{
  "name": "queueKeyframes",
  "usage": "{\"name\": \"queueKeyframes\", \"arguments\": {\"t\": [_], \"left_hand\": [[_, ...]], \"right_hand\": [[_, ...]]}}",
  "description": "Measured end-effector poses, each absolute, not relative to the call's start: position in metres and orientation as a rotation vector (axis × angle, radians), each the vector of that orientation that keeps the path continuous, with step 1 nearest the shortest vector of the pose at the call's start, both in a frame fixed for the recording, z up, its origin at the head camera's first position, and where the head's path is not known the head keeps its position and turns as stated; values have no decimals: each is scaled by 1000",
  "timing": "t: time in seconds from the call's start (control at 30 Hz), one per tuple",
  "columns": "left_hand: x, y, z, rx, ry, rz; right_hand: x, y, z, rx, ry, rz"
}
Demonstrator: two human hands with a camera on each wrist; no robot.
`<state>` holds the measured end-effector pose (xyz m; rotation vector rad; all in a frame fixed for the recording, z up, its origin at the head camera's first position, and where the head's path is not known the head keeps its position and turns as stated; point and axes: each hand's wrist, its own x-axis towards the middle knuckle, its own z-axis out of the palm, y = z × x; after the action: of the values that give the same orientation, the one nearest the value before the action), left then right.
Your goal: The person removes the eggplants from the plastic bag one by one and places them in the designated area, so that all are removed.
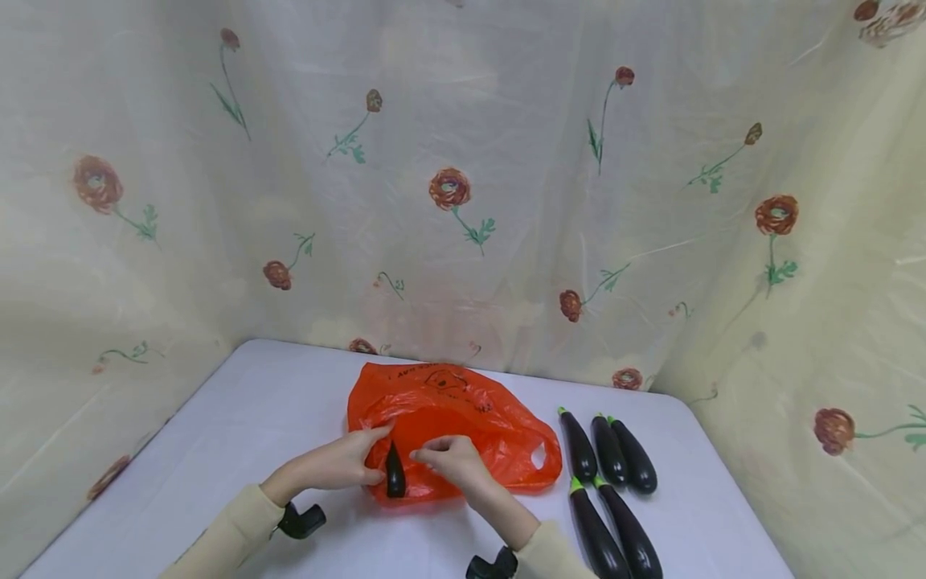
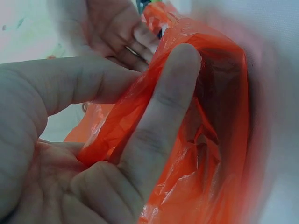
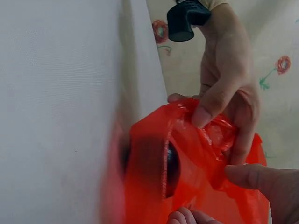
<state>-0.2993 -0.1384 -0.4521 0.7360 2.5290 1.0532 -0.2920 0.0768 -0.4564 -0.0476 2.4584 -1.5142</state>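
Note:
An orange-red plastic bag [image 1: 463, 402] lies on its side, with black print on its upper face. My left hand [image 1: 350, 458] grips the edge of its mouth; in the left wrist view the thumb [image 2: 88, 77] and forefinger [image 2: 163, 107] have the thin plastic between them. One dark eggplant [image 1: 395, 473] sits in the mouth beside the left fingers; the right wrist view shows part of this eggplant [image 3: 172, 168] behind the bag's rim. My right hand [image 1: 452, 462] is at the mouth, fingers loosely bent, thumb [image 3: 247, 175] and fingertips [image 3: 187, 217] apart over the plastic.
Several dark eggplants with green stem ends lie right of the bag, among them a rear one [image 1: 577, 446] and a front one [image 1: 596, 531]. The white table [image 1: 275, 394] is bordered by a flowered curtain [image 1: 506, 265] at the back and sides.

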Motion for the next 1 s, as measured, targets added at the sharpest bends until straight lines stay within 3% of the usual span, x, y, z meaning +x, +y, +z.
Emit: {"name": "queueKeyframes", "arguments": {"t": [1.0], "left_hand": [[-296,-141,-451,781,2523,1017]], "right_hand": [[-291,48,-476,-125,2575,-1368]]}}
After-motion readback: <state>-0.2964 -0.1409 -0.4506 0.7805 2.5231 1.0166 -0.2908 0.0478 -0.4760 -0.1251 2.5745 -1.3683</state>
